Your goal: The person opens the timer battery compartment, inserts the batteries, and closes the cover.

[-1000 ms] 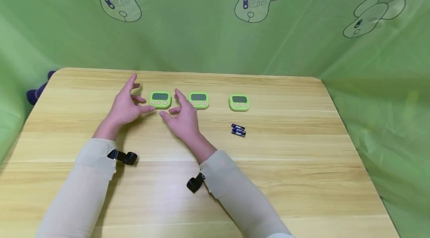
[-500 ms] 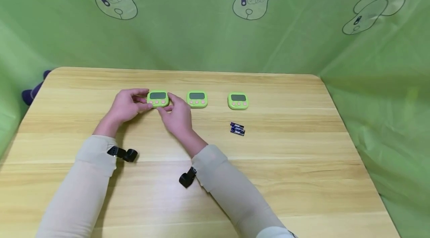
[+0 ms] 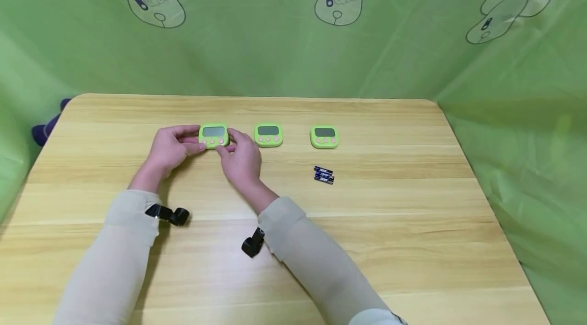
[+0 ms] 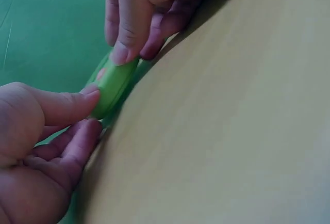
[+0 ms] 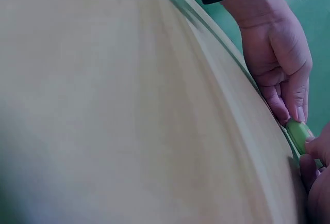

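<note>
Both hands hold a green digital timer (image 3: 213, 136) with a grey screen and pink buttons, the leftmost of three. My left hand (image 3: 169, 149) pinches its left end, thumb at the front edge, as the left wrist view shows on the green casing (image 4: 114, 87). At the opposite end my right hand (image 3: 243, 159) grips it between thumb and fingers. In the right wrist view the same timer (image 5: 296, 133) is partly hidden by the fingers. A second timer (image 3: 268, 135) lies just right of the right hand, and a third timer (image 3: 324, 137) farther right.
Several small dark-blue batteries (image 3: 323, 174) lie side by side in front of the third timer. The wooden table (image 3: 412, 243) ends at a green curtain (image 3: 275, 60) behind. A purple object (image 3: 43, 131) shows beyond the left edge.
Both hands have closed in from beside the leftmost timer and taken hold of its two ends. Its screen now looks lighter, and the timer seems slightly tilted. The other timers and the batteries stay put.
</note>
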`<state>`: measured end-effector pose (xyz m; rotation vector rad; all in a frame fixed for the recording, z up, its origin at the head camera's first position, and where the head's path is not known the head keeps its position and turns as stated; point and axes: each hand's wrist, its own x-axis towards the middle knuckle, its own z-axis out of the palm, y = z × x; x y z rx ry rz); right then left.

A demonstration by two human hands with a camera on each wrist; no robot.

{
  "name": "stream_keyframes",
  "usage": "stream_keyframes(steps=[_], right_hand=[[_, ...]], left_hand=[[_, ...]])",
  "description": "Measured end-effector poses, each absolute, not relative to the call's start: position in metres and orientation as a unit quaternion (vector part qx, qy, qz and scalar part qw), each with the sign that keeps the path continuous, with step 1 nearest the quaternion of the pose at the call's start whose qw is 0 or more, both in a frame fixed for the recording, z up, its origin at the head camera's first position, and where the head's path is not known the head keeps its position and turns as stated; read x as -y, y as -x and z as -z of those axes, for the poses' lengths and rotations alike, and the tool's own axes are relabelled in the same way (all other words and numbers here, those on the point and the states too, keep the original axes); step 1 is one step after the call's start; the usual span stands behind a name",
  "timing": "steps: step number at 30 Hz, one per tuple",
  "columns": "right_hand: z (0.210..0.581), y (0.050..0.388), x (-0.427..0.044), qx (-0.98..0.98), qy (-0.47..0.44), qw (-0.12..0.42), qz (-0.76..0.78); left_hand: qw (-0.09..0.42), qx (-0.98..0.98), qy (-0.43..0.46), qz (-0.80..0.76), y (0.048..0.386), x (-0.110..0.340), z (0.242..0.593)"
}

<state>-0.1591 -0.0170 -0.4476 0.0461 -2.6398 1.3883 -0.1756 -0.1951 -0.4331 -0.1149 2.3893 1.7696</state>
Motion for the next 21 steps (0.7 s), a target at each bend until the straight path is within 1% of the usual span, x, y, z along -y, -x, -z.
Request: stream_keyframes(steps=[6,15,21], right_hand=[[0.446,0.149,0.014,0.861,-0.011,0.081,-0.503],[0.444,0.135,0.005,0.818,-0.005,0.061,-0.572],[0.444,0.125,-0.003,0.802,0.000,0.048,-0.595]], left_hand=[[0.067,-0.766,0.071,-0.636,0.161,0.190,0.438],[0.055,-0.767,0.071,-0.635,0.142,0.183,0.436],[0.032,-0.761,0.079,-0.643,0.130,0.173,0.438]])
